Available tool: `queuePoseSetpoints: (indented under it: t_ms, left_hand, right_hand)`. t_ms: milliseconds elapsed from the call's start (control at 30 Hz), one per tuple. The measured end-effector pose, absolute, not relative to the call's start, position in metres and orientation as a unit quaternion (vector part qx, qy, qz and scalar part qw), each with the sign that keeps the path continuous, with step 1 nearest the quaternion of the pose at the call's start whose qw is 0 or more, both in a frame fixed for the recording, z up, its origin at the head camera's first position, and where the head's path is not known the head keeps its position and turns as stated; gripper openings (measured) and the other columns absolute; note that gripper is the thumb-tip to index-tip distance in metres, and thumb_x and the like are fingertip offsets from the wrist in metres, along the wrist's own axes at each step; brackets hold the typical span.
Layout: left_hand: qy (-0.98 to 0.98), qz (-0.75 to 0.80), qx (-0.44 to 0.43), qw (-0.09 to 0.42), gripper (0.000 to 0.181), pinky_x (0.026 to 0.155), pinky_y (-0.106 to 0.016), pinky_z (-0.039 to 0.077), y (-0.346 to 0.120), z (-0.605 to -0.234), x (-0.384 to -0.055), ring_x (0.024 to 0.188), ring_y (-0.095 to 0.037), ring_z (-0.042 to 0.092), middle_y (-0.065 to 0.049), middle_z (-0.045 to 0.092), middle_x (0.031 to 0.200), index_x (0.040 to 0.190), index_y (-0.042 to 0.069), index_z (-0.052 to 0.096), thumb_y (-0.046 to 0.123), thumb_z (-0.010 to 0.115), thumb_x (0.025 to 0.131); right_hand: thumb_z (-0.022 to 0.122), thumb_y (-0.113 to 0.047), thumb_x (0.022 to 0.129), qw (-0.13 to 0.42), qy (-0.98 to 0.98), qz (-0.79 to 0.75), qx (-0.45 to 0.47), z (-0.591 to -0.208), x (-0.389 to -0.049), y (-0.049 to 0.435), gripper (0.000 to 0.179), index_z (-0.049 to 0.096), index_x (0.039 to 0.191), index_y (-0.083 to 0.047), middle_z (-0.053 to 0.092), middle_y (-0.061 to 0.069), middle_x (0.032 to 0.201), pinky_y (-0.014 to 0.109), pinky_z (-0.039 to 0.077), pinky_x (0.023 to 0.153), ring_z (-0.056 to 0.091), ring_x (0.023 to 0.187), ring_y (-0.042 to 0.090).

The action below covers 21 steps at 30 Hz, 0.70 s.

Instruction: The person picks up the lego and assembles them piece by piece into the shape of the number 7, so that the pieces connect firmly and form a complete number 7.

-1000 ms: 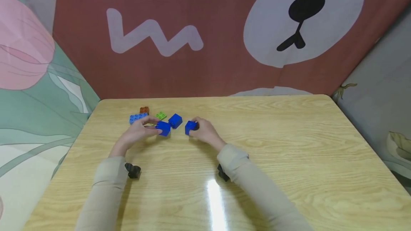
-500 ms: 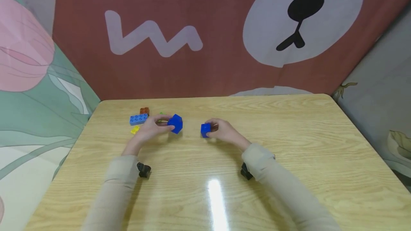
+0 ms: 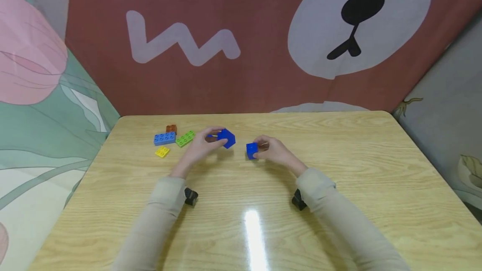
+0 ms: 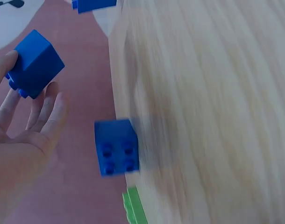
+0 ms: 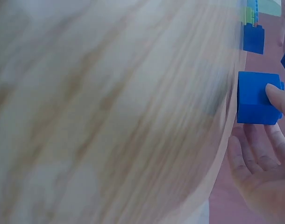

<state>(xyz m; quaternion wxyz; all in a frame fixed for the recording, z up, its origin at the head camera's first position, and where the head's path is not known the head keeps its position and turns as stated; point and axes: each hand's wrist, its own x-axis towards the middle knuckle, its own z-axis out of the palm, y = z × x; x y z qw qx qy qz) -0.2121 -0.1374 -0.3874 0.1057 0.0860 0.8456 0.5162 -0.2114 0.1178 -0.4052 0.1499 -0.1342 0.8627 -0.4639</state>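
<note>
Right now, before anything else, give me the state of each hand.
Left hand: closed, pinching a dark blue block.
Right hand: closed, pinching a second blue block.

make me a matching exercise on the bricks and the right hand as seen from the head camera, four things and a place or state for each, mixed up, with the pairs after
Things
1. yellow brick
2. brown brick
3. green brick
4. right hand

Places or states
A. just to the right of the light blue brick
B. holding a dark block
C. just in front of the light blue brick, on its near side
D. just behind the light blue brick, on its far side

Pairs
1-C, 2-D, 3-A, 4-B
</note>
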Motion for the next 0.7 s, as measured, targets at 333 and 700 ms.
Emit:
queuePoseSetpoints:
  t_ms: [333,700]
  left_hand:
    - [0.847,0.513,0.102,0.090,0.050,0.100,-0.046,0.050,-0.104,-0.391,-0.214,0.129,-0.035,0.050,-0.015,0.045,0.142,0.139,0.015,0.051,0.026,0.064,0.092]
    - [0.837,0.529,0.112,0.084,0.051,0.097,-0.040,0.053,-0.080,-0.394,-0.213,0.122,-0.031,0.054,-0.013,0.048,0.138,0.136,0.012,0.053,0.019,0.069,0.089]
  right_hand:
    - [0.069,-0.008,0.085,0.142,0.865,-0.465,-0.122,-0.415,-0.216,0.126,0.042,0.056,0.123,0.002,0.060,0.023,0.123,0.045,0.048,0.101,0.057,0.117,0.038]
    - [0.068,-0.009,0.087,0.146,0.865,-0.463,-0.126,-0.417,-0.219,0.129,0.042,0.054,0.125,0.004,0.060,0.025,0.122,0.046,0.049,0.100,0.058,0.116,0.040]
